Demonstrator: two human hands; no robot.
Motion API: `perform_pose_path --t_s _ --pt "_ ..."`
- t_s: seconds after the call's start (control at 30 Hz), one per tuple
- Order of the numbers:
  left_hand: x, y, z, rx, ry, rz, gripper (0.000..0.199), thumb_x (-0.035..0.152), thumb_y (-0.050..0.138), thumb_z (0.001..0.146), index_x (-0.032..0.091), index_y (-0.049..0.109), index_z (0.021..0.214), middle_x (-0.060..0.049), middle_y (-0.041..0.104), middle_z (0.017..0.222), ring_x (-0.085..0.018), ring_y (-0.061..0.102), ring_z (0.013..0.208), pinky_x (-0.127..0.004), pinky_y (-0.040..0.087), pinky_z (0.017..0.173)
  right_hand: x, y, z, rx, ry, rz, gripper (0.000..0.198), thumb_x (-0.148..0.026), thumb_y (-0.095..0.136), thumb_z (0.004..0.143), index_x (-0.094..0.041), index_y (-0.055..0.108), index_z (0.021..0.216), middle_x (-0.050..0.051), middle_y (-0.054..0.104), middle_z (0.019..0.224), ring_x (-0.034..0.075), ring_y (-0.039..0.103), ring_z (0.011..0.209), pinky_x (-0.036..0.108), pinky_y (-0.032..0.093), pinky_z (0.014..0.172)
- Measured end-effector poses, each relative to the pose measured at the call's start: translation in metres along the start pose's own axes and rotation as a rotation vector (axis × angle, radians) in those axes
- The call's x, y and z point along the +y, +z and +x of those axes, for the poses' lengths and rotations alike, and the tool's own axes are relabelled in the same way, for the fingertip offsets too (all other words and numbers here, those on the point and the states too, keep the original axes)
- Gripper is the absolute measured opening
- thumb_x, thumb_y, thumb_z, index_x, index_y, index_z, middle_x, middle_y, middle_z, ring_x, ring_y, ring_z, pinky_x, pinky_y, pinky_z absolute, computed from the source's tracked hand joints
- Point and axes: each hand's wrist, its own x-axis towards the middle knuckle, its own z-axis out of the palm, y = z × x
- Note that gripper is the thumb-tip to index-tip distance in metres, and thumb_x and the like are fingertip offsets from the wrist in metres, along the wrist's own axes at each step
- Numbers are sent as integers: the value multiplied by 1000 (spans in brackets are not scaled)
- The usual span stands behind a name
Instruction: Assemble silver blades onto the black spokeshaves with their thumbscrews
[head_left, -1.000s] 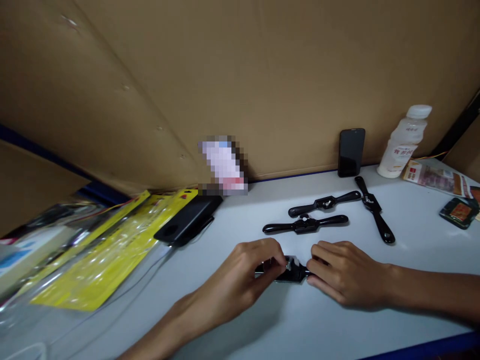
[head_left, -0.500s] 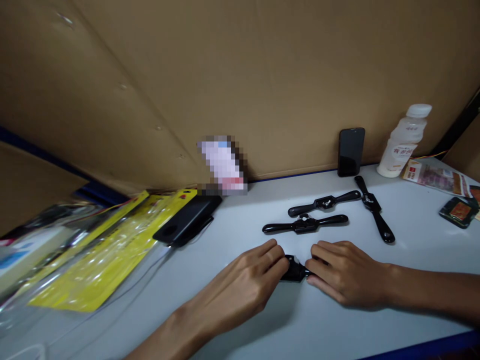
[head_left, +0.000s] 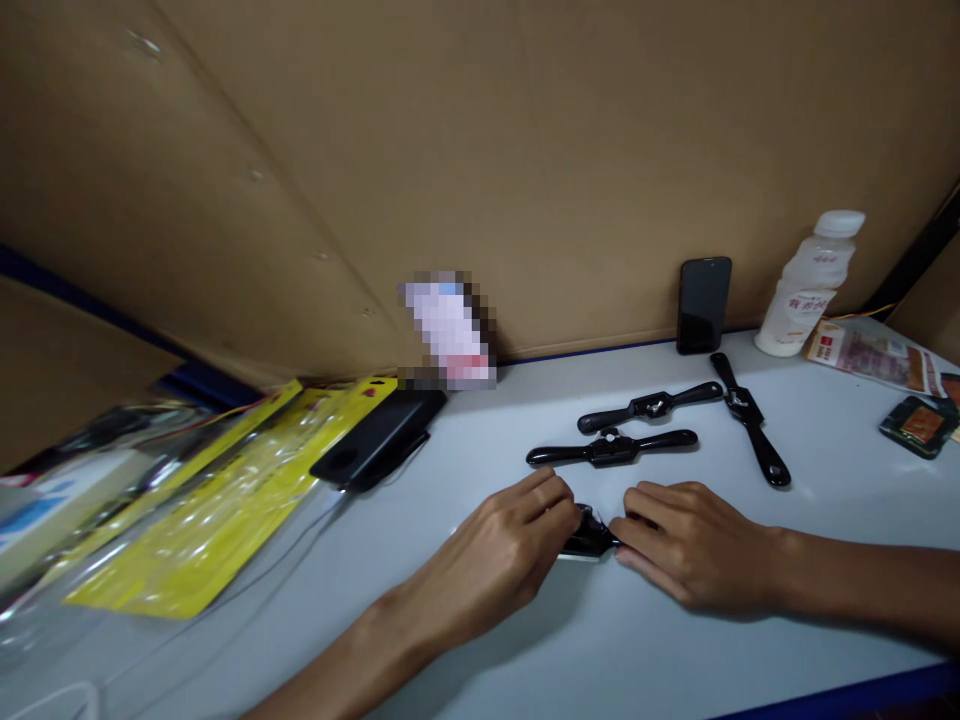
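Between my hands, low over the table, is a black spokeshave, its middle body showing and a pale edge along its underside. My right hand is closed around its right handle. My left hand has its fingers bent and pressed together at the left side of the body; what the fingertips grip exactly is hidden behind the hand. Just beyond lie two more black spokeshaves, a nearer one and a farther one. Another spokeshave lies slantwise to their right.
Yellow blister packs and a black power bank with a cable lie at left. Along the cardboard wall stand a phone and a plastic bottle. Snack packets lie at the right.
My left hand has shifted slightly and its fingers have turned a little at the spokeshave, which now sits tilted somewhat differently. My right hand stays on the handle.
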Motion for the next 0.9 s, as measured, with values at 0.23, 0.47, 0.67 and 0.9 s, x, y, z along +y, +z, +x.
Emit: perform_pose_path --t_s 0.23,0.47,0.67,0.9 --pt "3 3 5 99 -83 -94 23 9 44 100 16 61 85 -5 61 81 -17 54 75 -29 49 66 0 -2 1 4 -4 2 29 -25 41 106 -15 64 92 5 58 84 17 51 72 32 35 59" --pt "5 3 6 127 -104 -111 20 8 47 98 16 63 89 -6 63 83 -19 53 80 -31 51 68 0 -3 2 9 -4 -5 28 -25 42 105 -15 64 91 5 59 84 17 50 71 32 36 59" --pt "5 4 6 144 -135 -183 18 8 49 98 16 65 99 -6 64 86 -20 54 84 -31 51 70 0 -1 1 12 -1 -2 29 -26 41 106 -15 64 93 5 59 85 18 51 72 33 37 59" --pt "6 0 4 102 -86 -138 23 6 48 98 16 68 98 -6 58 86 -19 52 81 -30 48 67 1 -1 0 -10 2 -2 27 -26 41 105 -15 64 95 5 59 86 18 52 73 32 35 59"
